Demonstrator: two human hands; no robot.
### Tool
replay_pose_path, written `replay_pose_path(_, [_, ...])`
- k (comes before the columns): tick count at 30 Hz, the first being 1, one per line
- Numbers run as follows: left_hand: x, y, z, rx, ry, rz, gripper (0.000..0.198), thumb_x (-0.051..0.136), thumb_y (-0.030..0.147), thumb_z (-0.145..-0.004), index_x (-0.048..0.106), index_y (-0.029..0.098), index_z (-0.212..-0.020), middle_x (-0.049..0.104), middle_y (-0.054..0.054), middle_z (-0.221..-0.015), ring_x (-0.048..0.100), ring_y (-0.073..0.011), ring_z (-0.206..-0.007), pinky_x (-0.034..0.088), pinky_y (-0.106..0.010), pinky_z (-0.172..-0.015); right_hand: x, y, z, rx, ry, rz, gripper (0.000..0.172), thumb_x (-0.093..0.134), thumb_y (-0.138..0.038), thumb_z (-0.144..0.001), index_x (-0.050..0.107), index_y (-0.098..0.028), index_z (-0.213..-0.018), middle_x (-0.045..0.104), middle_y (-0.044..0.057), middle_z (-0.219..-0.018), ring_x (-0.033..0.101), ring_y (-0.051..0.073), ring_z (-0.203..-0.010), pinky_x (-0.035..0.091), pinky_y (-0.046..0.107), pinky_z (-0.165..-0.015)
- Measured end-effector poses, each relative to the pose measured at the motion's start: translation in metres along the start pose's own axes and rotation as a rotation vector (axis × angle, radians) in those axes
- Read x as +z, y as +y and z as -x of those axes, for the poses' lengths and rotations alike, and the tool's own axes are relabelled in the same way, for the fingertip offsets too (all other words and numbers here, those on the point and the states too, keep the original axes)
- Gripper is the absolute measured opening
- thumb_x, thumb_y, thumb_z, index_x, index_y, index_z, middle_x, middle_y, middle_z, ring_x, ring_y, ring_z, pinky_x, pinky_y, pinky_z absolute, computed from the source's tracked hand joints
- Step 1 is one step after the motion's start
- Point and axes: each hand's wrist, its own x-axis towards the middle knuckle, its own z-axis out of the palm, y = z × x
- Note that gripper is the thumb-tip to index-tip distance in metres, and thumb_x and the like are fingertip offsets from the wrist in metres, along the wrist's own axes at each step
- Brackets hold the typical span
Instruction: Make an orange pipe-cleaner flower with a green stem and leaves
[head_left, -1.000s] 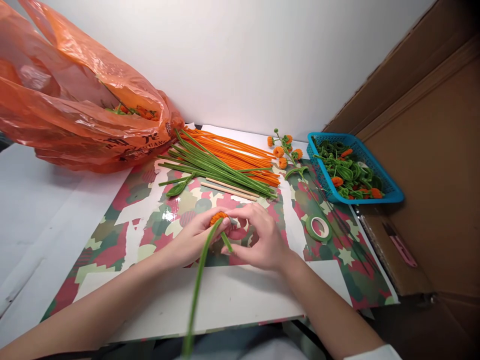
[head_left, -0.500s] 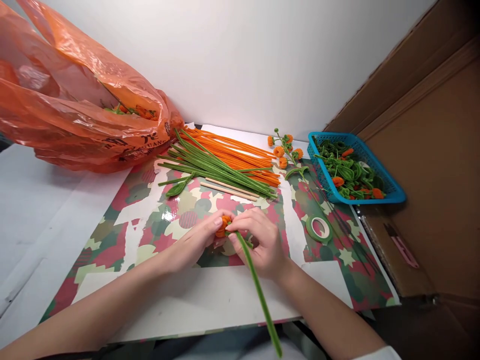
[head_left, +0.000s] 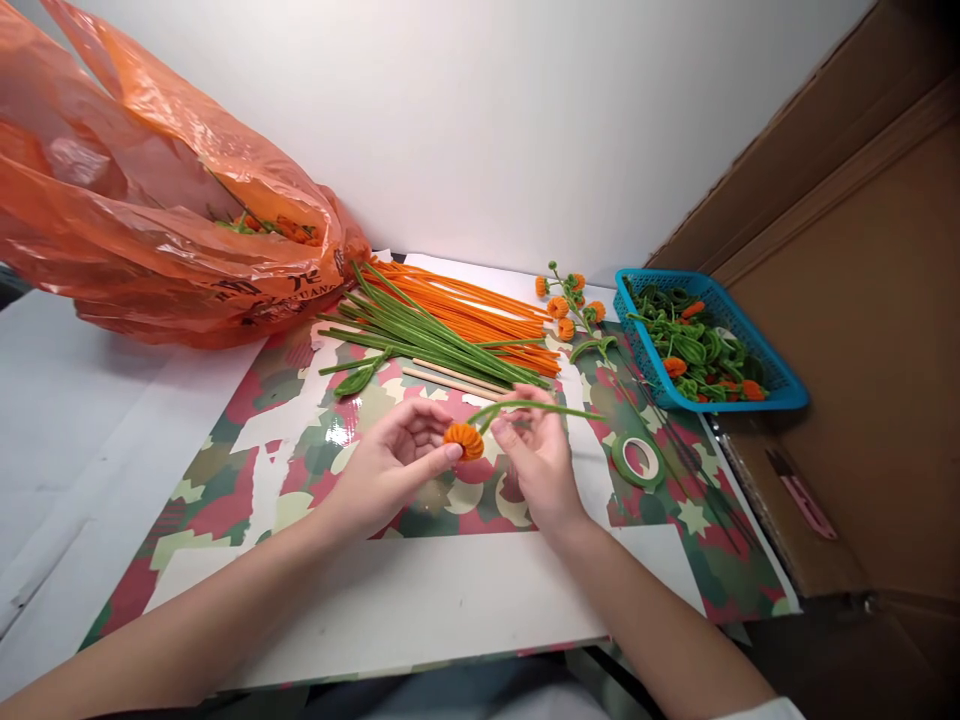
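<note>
My left hand (head_left: pixel 396 462) pinches a small orange pipe-cleaner ball (head_left: pixel 464 439) between thumb and fingertips. A green pipe-cleaner stem (head_left: pixel 544 407) runs from the ball to the right, above the table. My right hand (head_left: pixel 534 455) has its fingers closed on that stem right beside the ball. Both hands hover over the patterned red-and-green paper mat (head_left: pixel 300 440).
Behind the hands lie green pipe cleaners (head_left: pixel 420 335), orange pipe cleaners (head_left: pixel 469 305) and wooden sticks (head_left: pixel 450 378). A finished flower sprig (head_left: pixel 570 305) and a blue basket (head_left: pixel 780 385) of pieces sit far right, a tape roll (head_left: pixel 638 457) nearer. An orange plastic bag (head_left: pixel 157 215) fills the left; cardboard (head_left: pixel 862 300) walls the right.
The green stem swung from pointing down toward me, leftward then rightward, up to pointing away to the right. The orange ball turned to face me and both hands rose slightly.
</note>
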Motion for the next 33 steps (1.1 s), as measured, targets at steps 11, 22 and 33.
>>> replay_pose_path(11, [-0.003,-0.001,0.003,0.48,0.084,-0.529,0.014,0.068,0.011,-0.079,0.066,0.021,-0.089,0.07,-0.001,-0.081,0.066,-0.0144,-0.074,0.055,-0.025,-0.065,0.004,-0.015,0.009,-0.682,-0.15,0.421,0.017,0.074,-0.021,-0.078,0.063,-0.024,-0.091,0.067,0.003,-0.088,0.061,0.02,-0.085,0.048,0.036,-0.077])
replay_pose_path(22, [-0.005,-0.003,0.009,0.542,0.082,-0.67,0.014,0.068,0.015,-0.079,0.067,0.026,-0.087,0.073,0.0,-0.081,0.068,-0.0185,-0.073,0.055,-0.03,-0.068,-0.004,-0.01,0.002,-0.808,-0.236,0.536,0.006,0.068,-0.021,-0.085,0.064,-0.024,-0.089,0.071,0.002,-0.082,0.06,0.019,-0.078,0.042,0.036,-0.073])
replay_pose_path(33, [-0.004,-0.002,0.011,0.505,0.079,-0.648,0.009,0.068,0.019,-0.079,0.068,0.028,-0.078,0.074,0.0,-0.076,0.068,-0.0197,-0.072,0.054,-0.033,-0.067,-0.005,-0.007,0.001,-0.827,-0.269,0.571,0.008,0.055,-0.025,-0.094,0.061,-0.022,-0.088,0.069,0.003,-0.08,0.058,0.019,-0.077,0.04,0.035,-0.074])
